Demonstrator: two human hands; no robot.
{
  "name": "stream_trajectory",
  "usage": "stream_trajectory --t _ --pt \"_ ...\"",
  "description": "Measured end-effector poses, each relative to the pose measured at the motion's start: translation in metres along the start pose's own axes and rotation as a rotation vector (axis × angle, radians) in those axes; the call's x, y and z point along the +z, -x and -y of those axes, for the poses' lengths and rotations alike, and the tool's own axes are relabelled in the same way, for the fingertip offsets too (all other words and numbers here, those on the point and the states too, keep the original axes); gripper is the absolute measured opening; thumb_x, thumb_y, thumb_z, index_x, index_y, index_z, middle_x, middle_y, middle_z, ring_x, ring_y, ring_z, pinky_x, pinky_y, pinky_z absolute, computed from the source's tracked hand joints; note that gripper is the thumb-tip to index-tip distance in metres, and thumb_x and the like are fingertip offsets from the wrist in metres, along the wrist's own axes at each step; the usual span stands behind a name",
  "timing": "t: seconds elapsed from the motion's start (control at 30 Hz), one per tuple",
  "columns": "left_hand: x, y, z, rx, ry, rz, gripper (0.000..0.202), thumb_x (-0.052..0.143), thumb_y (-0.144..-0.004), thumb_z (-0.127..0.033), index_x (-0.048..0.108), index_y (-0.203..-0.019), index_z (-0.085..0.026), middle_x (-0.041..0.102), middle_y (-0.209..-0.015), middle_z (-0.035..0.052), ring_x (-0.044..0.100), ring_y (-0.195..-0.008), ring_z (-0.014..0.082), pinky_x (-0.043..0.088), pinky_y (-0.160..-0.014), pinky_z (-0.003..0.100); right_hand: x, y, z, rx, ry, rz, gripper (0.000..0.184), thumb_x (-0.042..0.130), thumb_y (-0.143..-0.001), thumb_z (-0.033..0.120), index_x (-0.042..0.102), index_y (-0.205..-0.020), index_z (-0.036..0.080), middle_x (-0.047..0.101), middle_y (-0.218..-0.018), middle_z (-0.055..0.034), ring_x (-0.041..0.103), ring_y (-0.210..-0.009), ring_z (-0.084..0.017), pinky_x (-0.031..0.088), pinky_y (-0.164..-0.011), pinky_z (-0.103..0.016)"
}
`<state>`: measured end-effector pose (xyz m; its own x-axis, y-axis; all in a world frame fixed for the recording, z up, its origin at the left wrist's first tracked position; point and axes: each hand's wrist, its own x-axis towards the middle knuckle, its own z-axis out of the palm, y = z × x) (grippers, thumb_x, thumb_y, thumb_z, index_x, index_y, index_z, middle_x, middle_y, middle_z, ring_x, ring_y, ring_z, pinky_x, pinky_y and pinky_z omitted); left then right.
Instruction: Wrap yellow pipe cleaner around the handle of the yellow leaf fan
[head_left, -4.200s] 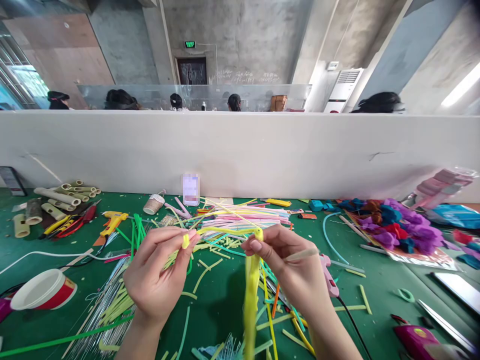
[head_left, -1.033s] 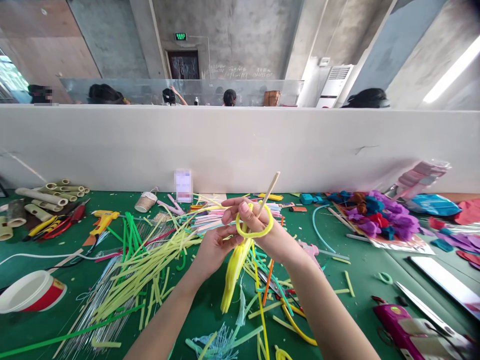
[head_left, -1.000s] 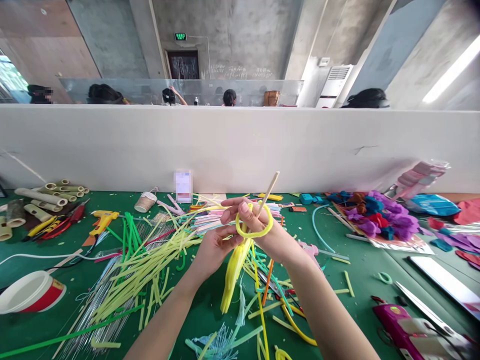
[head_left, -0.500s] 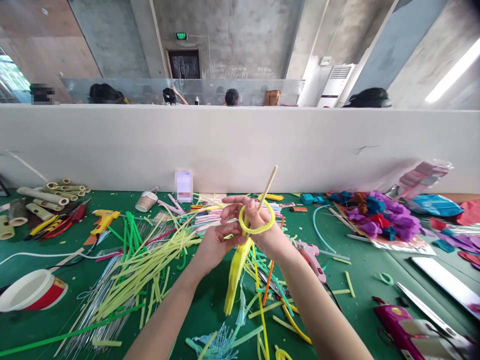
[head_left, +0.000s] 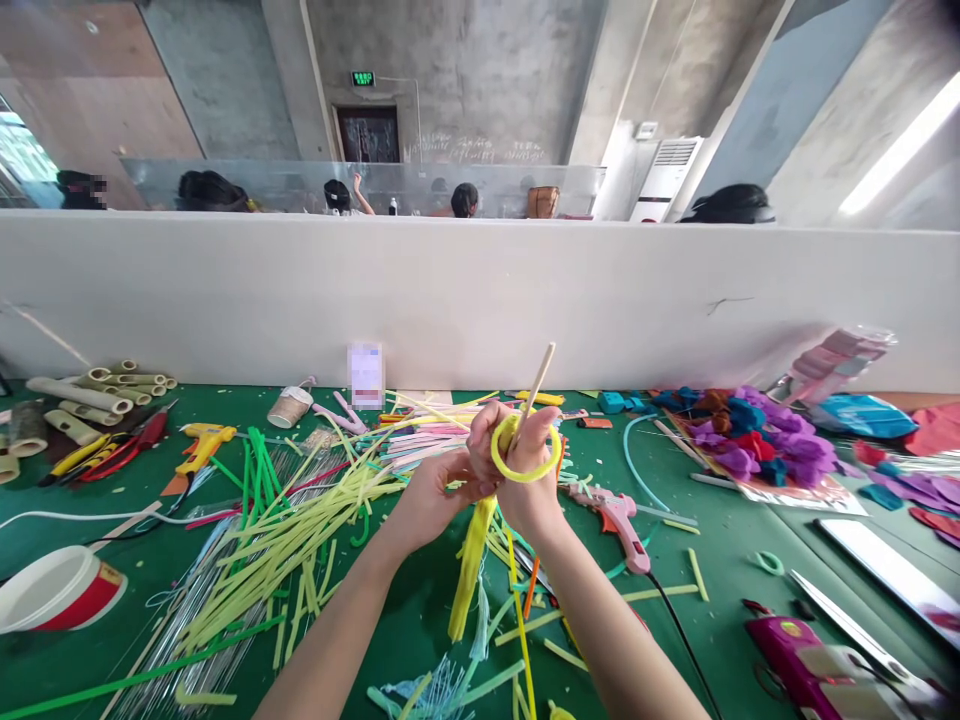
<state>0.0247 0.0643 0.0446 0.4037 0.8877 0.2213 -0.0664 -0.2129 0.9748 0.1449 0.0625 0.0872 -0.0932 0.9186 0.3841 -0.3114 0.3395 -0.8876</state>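
Observation:
My right hand [head_left: 531, 500] is closed around a thin wooden stick [head_left: 541, 372], which points up and slightly right out of the fist. A fuzzy yellow chenille stem forms a loop [head_left: 556, 458] around the thumb and the stick. Below the hands hangs a long yellow chenille bundle [head_left: 471, 580]. My left hand [head_left: 439, 495] sits just left of the right one, its fingertips pinched at the bundle's upper end; the exact contact is partly hidden. A pale blue tassel [head_left: 482, 605] shows beside the bundle's lower part.
Yellow-green chenille stems [head_left: 285, 530] lie in a heap on the left. A pink glue gun [head_left: 621, 520] is at right, a yellow one [head_left: 204, 445] at left. Scissors [head_left: 847, 620], a paper tub [head_left: 97, 595] and purple petals [head_left: 802, 445] surround the work. A white partition [head_left: 480, 300] stands behind.
The right hand has turned, and the yellow loop has shifted slightly right and down with it. Its fingers are curled in more. The left hand stays close by.

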Motion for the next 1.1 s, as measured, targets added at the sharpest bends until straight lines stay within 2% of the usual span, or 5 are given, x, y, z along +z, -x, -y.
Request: stream_trajectory --t 0.33,0.5,0.6,0.8,1.1 --pt "0.002 0.004 -0.023 0.110 -0.206 0.036 0.014 0.061 -0.088 -0.018 0.067 -0.101 -0.020 0.067 -0.112 0.0066 0.061 -0.107 0.0226 0.046 -0.098 0.035 0.004 0.008 0.003 -0.052 0.056 -0.074 0.071 0.014 -0.093 0.076 0.051 -0.068 0.020 0.035 -0.056 0.0037 0.030 -0.050 -0.011 0.023 -0.047 -0.026" --pt "0.007 0.013 -0.027 0.252 -0.287 -0.243 0.038 0.069 -0.086 -0.024 0.056 -0.121 -0.025 0.057 -0.126 0.0078 0.054 -0.118 0.0244 0.046 -0.101 0.040 0.007 0.009 0.010 -0.048 0.019 -0.179 0.064 0.019 -0.100 0.064 0.050 -0.066 0.020 0.034 -0.056 0.0042 0.028 -0.049 -0.010 0.022 -0.048 -0.027" --pt "0.006 0.016 -0.035 0.336 -0.114 -0.253 0.048 0.065 -0.089 -0.021 0.049 -0.133 -0.029 0.048 -0.140 0.0086 0.048 -0.131 0.0258 0.040 -0.110 0.044 0.010 0.009 0.008 -0.033 -0.037 -0.223 0.065 0.019 -0.099 0.065 0.050 -0.065 0.020 0.031 -0.051 0.0057 0.024 -0.045 -0.009 0.019 -0.045 -0.027" --pt "0.004 0.005 -0.058 0.421 -0.173 -0.156 0.029 0.068 -0.089 -0.019 0.067 -0.116 -0.029 0.056 -0.133 0.0065 0.045 -0.135 0.0247 0.038 -0.112 0.043 0.020 0.012 0.003 -0.051 -0.076 -0.287 0.055 0.031 -0.096 0.069 0.053 -0.079 0.021 0.040 -0.059 0.0050 0.034 -0.051 -0.010 0.028 -0.049 -0.025" --pt "0.004 -0.003 -0.066 0.428 -0.289 -0.120 0.016 0.065 -0.089 -0.014 0.071 -0.100 -0.025 0.060 -0.131 0.0083 0.050 -0.131 0.0253 0.043 -0.109 0.046 0.020 0.015 0.002 -0.011 -0.079 -0.223 0.053 0.031 -0.095 0.069 0.058 -0.105 0.024 0.045 -0.059 0.0048 0.038 -0.051 -0.012 0.030 -0.047 -0.025"
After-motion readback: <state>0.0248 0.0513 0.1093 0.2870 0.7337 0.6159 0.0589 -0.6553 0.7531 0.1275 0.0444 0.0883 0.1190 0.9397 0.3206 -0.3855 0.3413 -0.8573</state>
